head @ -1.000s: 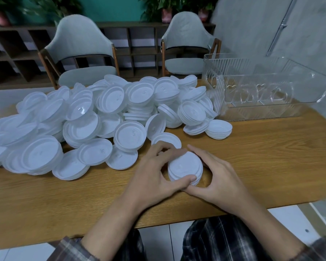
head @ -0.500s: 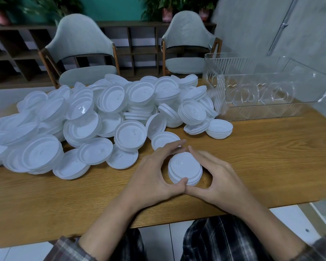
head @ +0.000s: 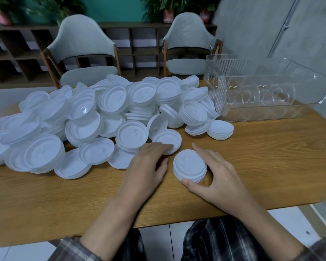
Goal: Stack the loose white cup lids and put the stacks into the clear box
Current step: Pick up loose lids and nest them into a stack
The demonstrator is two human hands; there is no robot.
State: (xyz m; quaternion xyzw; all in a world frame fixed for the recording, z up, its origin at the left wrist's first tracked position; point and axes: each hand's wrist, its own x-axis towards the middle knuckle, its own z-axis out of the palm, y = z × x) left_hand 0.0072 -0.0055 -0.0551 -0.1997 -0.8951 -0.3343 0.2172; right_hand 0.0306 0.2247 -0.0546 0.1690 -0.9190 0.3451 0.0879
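Note:
A short stack of white lids (head: 189,164) stands on the wooden table (head: 262,166) in front of me. My right hand (head: 216,176) holds it from the right, thumb at its near edge and fingers along its far side. My left hand (head: 149,162) has left the stack and reaches up-left, its fingertips touching a loose lid (head: 167,139) at the edge of the big pile of white lids (head: 83,119). The clear box (head: 267,91) stands at the far right of the table, with nothing seen inside.
Two grey chairs (head: 86,53) stand behind the table in front of dark shelving. A small stack of lids (head: 221,129) lies near the box's front left corner. Bare tabletop lies to the right of my right hand.
My left hand let go of the stack and moved up-left onto a loose lid. My right hand stays round the stack.

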